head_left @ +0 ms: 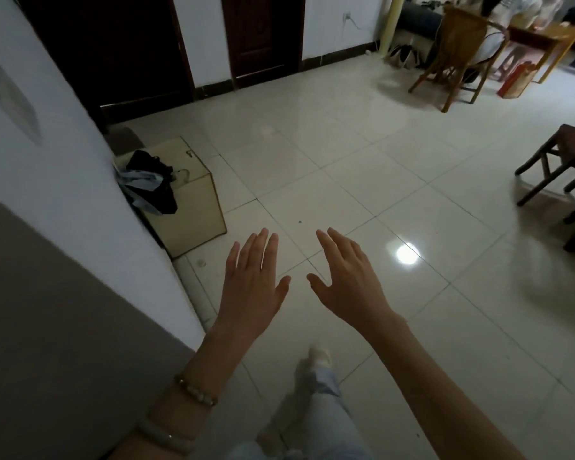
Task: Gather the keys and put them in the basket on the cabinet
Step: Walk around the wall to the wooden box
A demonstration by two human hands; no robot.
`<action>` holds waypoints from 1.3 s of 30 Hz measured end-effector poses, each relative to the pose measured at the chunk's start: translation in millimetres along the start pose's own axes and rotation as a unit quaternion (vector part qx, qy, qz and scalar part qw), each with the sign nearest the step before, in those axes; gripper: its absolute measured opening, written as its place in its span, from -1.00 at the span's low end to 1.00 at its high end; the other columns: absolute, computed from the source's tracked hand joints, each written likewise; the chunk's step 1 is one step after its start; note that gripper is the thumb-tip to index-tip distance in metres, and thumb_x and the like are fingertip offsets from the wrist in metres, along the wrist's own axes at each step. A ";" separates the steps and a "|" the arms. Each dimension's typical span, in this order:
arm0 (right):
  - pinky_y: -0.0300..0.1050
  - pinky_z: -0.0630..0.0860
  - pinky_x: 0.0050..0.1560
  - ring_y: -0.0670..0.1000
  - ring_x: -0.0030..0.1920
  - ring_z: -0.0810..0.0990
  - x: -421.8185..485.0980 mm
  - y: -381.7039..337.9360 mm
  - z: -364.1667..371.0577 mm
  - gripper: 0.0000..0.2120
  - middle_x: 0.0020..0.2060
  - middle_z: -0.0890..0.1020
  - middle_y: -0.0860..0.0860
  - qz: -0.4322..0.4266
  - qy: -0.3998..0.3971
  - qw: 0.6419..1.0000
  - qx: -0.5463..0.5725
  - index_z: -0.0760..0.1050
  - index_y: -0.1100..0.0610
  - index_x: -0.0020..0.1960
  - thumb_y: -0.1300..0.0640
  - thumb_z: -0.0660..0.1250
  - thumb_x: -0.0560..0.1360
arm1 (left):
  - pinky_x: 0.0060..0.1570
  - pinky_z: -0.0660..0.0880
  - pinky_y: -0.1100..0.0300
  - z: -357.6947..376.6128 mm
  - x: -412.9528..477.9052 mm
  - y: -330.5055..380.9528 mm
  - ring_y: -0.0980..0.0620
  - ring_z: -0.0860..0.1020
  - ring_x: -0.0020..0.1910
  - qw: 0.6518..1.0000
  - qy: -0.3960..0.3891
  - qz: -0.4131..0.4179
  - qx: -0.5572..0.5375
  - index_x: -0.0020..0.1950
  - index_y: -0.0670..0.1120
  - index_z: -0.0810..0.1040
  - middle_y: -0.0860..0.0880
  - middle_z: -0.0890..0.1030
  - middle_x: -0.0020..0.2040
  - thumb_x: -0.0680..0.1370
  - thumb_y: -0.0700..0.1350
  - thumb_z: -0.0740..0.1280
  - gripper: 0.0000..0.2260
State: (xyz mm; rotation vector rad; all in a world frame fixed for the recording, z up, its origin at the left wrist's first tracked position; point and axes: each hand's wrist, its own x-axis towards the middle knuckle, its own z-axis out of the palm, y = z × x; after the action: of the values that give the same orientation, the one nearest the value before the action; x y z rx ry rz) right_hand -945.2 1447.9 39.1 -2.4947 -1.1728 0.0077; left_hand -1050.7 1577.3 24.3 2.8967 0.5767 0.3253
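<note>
My left hand and my right hand are stretched out side by side over the tiled floor, backs up, fingers apart, holding nothing. Ahead and to the left, a low beige cabinet stands against the white wall. On its top lie a small key near the far edge and a thin metal ring or hook closer in. A black bag with pale cloth covers the cabinet's left side. No basket shows in this view.
The white wall runs close on my left. Two dark doors stand at the back. A dark wooden stool is on the right, and a wooden chair, a table and a seated person are at the far right. My leg is below.
</note>
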 end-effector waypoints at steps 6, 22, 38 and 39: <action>0.11 0.25 0.36 0.21 0.40 0.26 103.9 55.2 3.3 -0.31 0.41 0.30 0.21 -0.041 -0.018 0.999 0.019 0.13 0.17 0.43 0.03 0.38 0.44 | 0.37 0.18 -0.16 26.4 97.6 -1.9 -0.17 0.21 0.43 0.999 0.013 -0.042 0.014 0.46 -0.20 0.12 -0.21 0.23 0.47 0.55 0.04 0.22 -0.42; 0.04 0.25 0.36 0.16 0.40 0.26 368.3 152.9 0.2 -0.32 0.41 0.30 0.18 -0.178 -0.065 0.981 0.045 0.12 0.17 0.43 0.04 0.37 0.44 | 0.37 0.20 -0.18 61.9 329.8 -24.7 -0.18 0.23 0.42 0.983 0.040 -0.176 0.046 0.46 -0.22 0.14 -0.22 0.27 0.45 0.56 0.05 0.17 -0.44; 0.09 0.33 0.35 0.16 0.39 0.28 662.7 138.9 65.6 -0.33 0.39 0.33 0.18 -0.233 -0.095 0.966 0.066 0.14 0.18 0.43 0.06 0.37 0.44 | 0.38 0.18 -0.18 89.6 564.7 -179.6 -0.16 0.23 0.42 0.968 0.047 -0.244 0.046 0.46 -0.20 0.15 -0.20 0.27 0.45 0.55 0.06 0.20 -0.43; 0.09 0.34 0.34 0.16 0.38 0.28 678.7 136.1 69.1 -0.34 0.39 0.33 0.18 -0.235 -0.097 0.965 0.069 0.14 0.18 0.43 0.06 0.37 0.44 | 0.37 0.19 -0.19 89.3 577.7 -189.0 -0.16 0.22 0.43 0.967 0.047 -0.247 0.045 0.46 -0.20 0.15 -0.21 0.26 0.45 0.55 0.06 0.20 -0.43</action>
State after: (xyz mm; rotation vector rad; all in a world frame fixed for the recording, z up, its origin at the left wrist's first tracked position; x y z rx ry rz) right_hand -413.9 1896.8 33.7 -2.0771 -1.7550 0.2031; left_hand -575.5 1966.2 2.6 2.7010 1.3220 0.3676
